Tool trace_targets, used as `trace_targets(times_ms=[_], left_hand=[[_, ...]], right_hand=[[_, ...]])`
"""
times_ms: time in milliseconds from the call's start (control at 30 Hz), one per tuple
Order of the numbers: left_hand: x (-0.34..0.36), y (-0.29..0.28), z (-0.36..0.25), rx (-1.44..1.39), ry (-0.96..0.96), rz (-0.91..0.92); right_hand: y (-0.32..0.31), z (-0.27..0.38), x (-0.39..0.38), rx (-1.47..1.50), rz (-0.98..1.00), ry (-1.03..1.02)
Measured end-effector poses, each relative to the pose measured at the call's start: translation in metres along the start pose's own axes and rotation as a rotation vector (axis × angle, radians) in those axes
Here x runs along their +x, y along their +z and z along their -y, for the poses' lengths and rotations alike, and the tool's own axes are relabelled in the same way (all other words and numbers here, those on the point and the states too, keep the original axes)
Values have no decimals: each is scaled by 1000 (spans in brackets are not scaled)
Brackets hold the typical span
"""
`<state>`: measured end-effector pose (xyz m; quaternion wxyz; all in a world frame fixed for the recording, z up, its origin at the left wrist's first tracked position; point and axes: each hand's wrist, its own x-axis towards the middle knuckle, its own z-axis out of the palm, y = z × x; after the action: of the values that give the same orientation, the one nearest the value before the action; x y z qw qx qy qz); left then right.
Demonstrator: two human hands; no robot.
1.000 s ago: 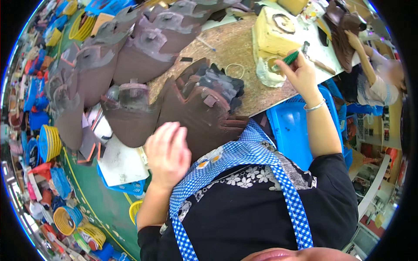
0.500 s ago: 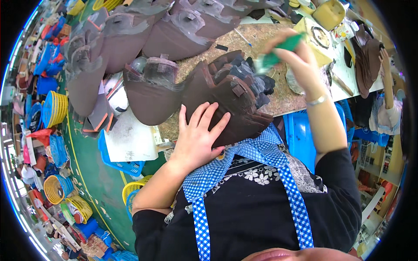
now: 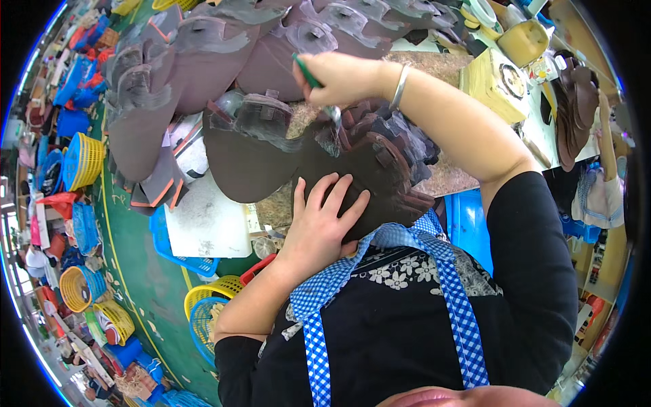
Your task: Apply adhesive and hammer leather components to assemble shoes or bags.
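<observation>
My right hand (image 3: 329, 76) grips a green-handled brush (image 3: 305, 71), its lower tip touching or just over the dark brown cut pieces (image 3: 359, 163) near their notched upper edge. My left hand (image 3: 320, 217) lies with fingers spread on the front of these pieces. Behind them, dark greyish scraps (image 3: 413, 136) are bunched on the mottled worktop (image 3: 453, 175). To the left lies another brown piece (image 3: 247, 169) with a pale smeared band along its top.
More brown pieces (image 3: 224, 54) cover the back worktop. A yellow block container (image 3: 488, 85) stands right, by hanging brown pieces (image 3: 575, 115) and a co-worker's arm (image 3: 607, 146). Below are a blue tray (image 3: 468, 224), a white board (image 3: 203, 224) and baskets (image 3: 207, 305) on green floor (image 3: 146, 285).
My right hand has swung left and inward with the green brush, from beside the yellow container onto the brown pieces. My left hand has come to rest spread on them. The view has shifted slightly.
</observation>
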<state>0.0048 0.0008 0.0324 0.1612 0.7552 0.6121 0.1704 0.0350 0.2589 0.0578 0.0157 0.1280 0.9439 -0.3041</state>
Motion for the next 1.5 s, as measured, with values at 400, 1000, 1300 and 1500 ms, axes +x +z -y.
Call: trace_targets(times_ms=[400, 1000, 1300, 1500], left_hand=[[0, 0, 2, -5, -11, 27], [2, 1, -6, 57, -19, -9], [16, -6, -17, 211, 4, 156], [17, -4, -23, 223, 10, 117]], right_hand=[[8, 13, -128, 267, -179, 297], [78, 19, -205, 257, -432, -181], [96, -6, -207, 420, -848, 53], [64, -2, -197, 784, -822, 235]])
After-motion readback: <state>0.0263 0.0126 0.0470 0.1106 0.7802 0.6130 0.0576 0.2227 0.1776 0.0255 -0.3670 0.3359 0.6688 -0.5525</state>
